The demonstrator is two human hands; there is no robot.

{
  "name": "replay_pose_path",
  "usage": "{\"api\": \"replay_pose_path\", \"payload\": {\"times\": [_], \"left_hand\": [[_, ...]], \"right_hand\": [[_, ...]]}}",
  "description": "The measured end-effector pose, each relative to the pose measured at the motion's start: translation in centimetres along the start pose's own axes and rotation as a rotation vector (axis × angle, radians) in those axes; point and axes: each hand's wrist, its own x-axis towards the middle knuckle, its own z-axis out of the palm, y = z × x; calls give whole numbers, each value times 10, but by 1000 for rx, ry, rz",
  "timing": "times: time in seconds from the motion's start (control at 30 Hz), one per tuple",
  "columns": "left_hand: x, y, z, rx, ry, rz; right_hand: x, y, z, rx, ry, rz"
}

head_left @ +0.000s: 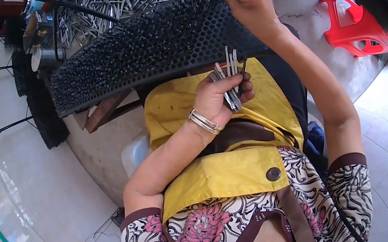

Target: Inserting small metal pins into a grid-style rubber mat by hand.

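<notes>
Lying ahead, the black perforated board (211, 28) had the right hand (251, 4) at its far edge, pinched together, contents indeterminable, while the left hand (218, 95) clamped metal strips (235, 59), judged light, stiff, slippery, best gripped mid-length.

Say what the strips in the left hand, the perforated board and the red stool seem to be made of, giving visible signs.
The strips: probably smooth metal, from their silvery glints.
The perforated board: dark, dull plastic or coated metal; the uniform black surface leaves it open.
The red stool: likely glossy moulded plastic, from its rounded, one-coloured shape.
</notes>
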Motion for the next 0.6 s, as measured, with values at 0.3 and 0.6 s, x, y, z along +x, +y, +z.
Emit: {"api": "replay_pose_path", "payload": {"times": [0.3, 0.6], "left_hand": [[-3, 3, 6, 22, 11, 80], [6, 4, 15, 46, -51, 174]], "right_hand": [[-4, -20, -12, -230, -322, -29], [-35, -66, -64, 540, -463, 842]]}}
